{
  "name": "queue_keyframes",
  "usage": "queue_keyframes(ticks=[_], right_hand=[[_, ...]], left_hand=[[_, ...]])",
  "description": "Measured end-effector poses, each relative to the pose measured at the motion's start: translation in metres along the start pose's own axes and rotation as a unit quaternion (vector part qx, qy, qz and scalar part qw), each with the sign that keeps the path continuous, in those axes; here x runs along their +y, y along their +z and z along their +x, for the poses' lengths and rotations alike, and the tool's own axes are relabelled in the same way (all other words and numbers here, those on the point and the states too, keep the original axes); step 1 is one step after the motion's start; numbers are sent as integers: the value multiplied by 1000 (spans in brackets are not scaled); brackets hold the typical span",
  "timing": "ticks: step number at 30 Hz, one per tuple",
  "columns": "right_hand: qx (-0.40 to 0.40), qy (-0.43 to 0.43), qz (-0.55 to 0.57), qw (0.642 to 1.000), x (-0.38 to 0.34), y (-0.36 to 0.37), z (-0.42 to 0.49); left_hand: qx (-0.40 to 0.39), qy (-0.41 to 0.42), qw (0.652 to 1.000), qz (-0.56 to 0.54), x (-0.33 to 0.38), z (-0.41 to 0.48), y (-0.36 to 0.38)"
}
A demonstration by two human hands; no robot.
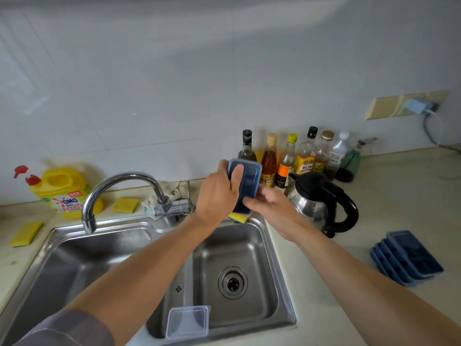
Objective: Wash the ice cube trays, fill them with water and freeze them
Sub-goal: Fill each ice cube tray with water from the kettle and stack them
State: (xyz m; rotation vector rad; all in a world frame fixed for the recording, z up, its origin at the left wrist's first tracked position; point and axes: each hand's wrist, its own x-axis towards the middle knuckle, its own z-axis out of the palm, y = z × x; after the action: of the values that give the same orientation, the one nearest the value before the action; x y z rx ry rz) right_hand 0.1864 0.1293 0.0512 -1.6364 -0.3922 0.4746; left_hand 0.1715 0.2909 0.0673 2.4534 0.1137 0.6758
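A dark blue ice cube tray point(249, 181) with a clear lid is held upright above the back rim of the right sink basin. My left hand point(219, 191) grips its left side, thumb across the front. My right hand point(267, 203) pinches its lower right edge with curled fingers. Just below the tray a yellow sponge point(238, 217) lies on the sink rim. A stack of several more blue trays point(409, 257) lies on the counter at the right. A loose clear lid point(188, 320) leans on the front rim of the right basin point(274, 270).
The chrome faucet point(119, 188) arcs over the left basin. A yellow detergent jug point(62, 191) and other yellow sponges point(124, 204) sit at the back left. Several condiment bottles point(294, 158) and a black-handled kettle point(321, 198) stand behind the sink at the right.
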Motion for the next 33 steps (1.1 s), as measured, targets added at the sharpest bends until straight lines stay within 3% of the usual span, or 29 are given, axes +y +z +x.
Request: queue_keyframes(ticks=[5,12,18,21,26,33], right_hand=[[22,41,-40,998,29,-53,-33],[85,73,-14,994,28,-194,-94],[193,120,-60,972,50,-298,-143],[214,143,-119,959,67,-332,-158],[188,176,-246,935,103,-355,-169],[163,177,-351,905,138,-361,-166]], left_hand=[[-48,-59,996,-37,38,-25,53],[-114,-146,968,-169,169,-24,142],[-264,-261,888,-271,258,-45,211],[-316,-297,861,-267,277,-60,239],[-328,-346,825,-301,284,-88,277],[-310,-371,831,-274,280,-103,294]])
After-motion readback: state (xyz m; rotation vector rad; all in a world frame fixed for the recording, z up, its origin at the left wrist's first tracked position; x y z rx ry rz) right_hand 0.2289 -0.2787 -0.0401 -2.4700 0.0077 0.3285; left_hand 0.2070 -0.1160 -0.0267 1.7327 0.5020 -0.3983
